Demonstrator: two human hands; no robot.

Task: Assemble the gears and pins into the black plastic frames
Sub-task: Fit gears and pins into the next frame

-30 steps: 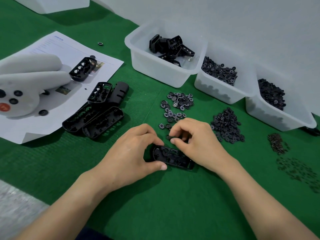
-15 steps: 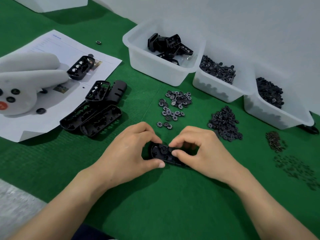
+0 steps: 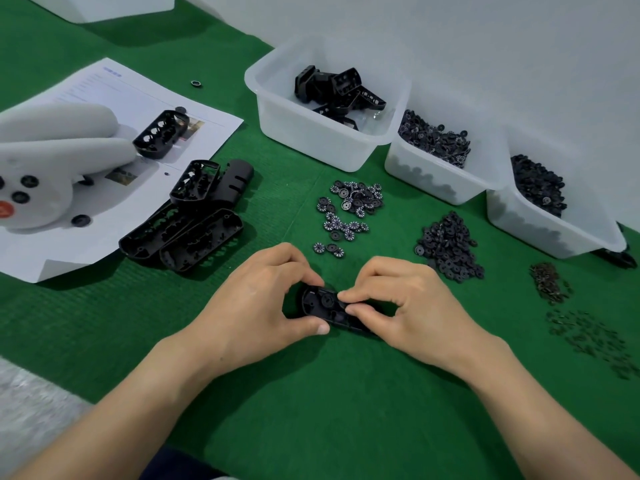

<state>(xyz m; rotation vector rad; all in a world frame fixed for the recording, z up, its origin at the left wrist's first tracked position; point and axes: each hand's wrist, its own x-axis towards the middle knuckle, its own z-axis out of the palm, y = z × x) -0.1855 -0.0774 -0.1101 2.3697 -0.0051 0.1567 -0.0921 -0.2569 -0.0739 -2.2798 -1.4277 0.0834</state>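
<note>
While tight round one black frame (image 3: 322, 305) — left hand (image 3: 256, 308), right hand (image 3: 410, 306), fingers (image 3: 294, 265) curled; three white tubs (image 3: 311, 142) behind.

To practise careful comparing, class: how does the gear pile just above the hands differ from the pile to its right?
The left gear pile shows white marks on many rims; the right gear pile looks plain dark. The left gear pile is scattered in loose clusters; the right gear pile is heaped densely. Both are small round parts lying on the green mat.
</note>
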